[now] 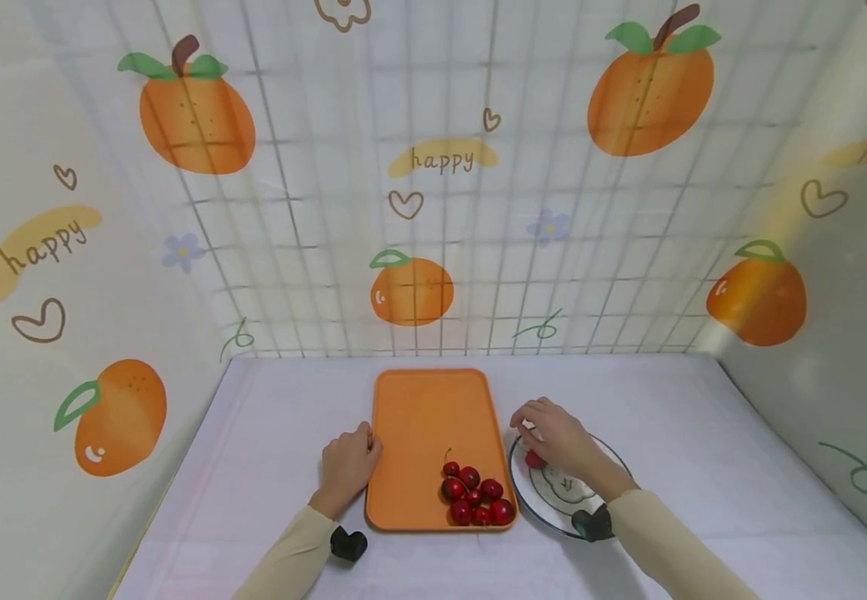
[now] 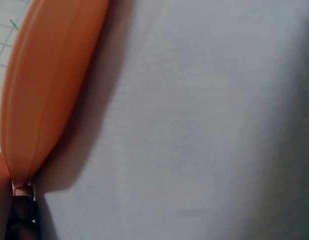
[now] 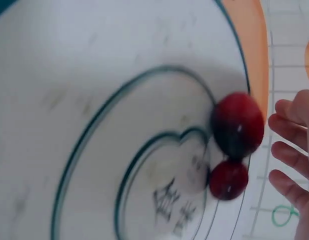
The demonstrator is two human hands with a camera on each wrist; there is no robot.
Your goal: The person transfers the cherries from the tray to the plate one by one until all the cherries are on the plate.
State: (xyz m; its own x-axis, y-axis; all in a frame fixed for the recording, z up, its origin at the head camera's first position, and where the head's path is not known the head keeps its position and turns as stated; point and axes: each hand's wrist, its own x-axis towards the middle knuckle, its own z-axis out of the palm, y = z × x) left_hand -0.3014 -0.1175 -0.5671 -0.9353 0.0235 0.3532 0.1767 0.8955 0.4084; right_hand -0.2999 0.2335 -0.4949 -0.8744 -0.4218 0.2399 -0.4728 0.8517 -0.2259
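Note:
My left hand [image 1: 347, 467] grips the left rim of an orange tray [image 1: 429, 408]; in the left wrist view its fingers [image 2: 22, 210] meet the tray's edge. Dark red cherries [image 1: 461, 512] lie bunched at the tray's near right corner, one with its stem up. Over the left part of a white plate [image 1: 546, 504] hovers my right hand [image 1: 563, 440], fingers loosely bent and nothing seen between them. Two cherries, a larger one [image 3: 238, 125] and a smaller one [image 3: 228, 180], sit together on the plate, apart from the right fingers [image 3: 289, 187] in the right wrist view.
The plate stands close against the tray's right side. White cloth covers the table [image 1: 268, 417]. A wire grid behind a sheet printed with oranges [image 1: 413, 292] closes off the back, and sheets hang at both sides. Dark heart-shaped pieces [image 1: 348, 544] are at both wrists.

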